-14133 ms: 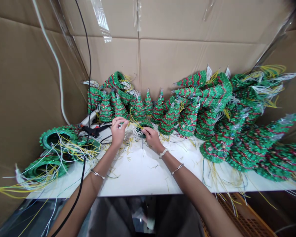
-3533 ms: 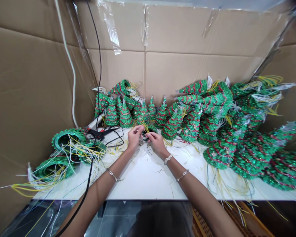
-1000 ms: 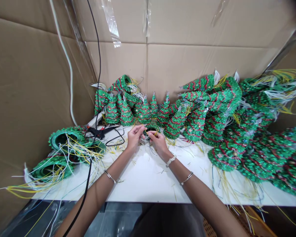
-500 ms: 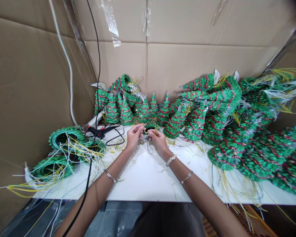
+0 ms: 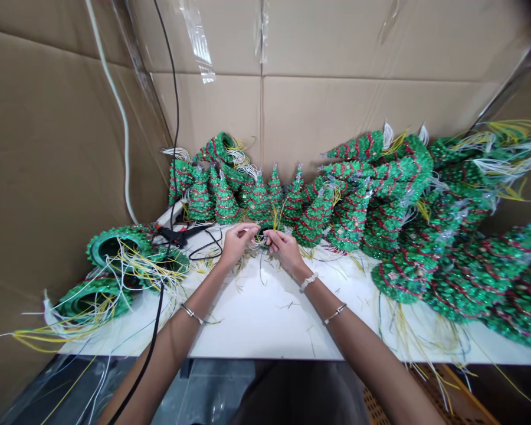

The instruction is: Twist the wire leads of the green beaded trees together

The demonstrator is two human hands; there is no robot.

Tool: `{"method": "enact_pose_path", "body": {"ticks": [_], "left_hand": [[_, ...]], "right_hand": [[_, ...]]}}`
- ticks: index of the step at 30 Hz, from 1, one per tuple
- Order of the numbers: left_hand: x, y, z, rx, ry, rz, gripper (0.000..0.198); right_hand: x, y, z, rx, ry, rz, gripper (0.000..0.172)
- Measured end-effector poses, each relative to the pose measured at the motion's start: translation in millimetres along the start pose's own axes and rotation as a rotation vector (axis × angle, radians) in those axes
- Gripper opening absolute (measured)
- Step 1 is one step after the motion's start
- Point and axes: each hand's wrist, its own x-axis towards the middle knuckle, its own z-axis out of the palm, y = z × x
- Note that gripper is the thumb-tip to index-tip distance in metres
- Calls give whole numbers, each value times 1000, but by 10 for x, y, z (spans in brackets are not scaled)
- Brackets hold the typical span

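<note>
While the left hand (image 5: 235, 245) and right hand (image 5: 287, 248) pinch thin yellow wires (image 5: 275, 217) in their fingertips, a green tinsel tree cone (image 5: 264, 231) sits between them, over the white table (image 5: 265, 319).

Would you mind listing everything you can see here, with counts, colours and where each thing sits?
Sequinned cone trees: many, green with red strands, packed along the table's back and right.
Open-based cones: three, green, table's left end.
Small cone tree: one, green, between the hands.
Table: one, white, below the hands.
Cardboard lining: tan, behind and left.
Cable: one, black, across the left side.
Wire trimmings: many, yellow and white, on the table.
Left hand: one, bare, at the cone's wires.
Right hand: one, bare, at the cone's wires.
</note>
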Motion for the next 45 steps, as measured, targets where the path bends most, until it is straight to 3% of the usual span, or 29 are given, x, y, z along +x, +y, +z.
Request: {"method": "enact_pose_path", "body": {"ticks": [4,10,29,36,45], "left_hand": [[-58,28,116,10,-114,18,22],[-54,-9,122,20,-76,-3,21],[-13,-115,56,-5,-158,-14,29],[-22,-94,87,-1,-108,-29,30],[-22,-142,77,-81,2,-117,34]], "right_hand": [[-19,-30,-28,-127,-50,-16,44],[-29,-27,-44,-236,-120,-49,47],[22,8,-89,-270,-132,-45,46],[-6,-27,-61,-272,-105,-51,45],[-53,2,54,-124,42,-73,37]]}}
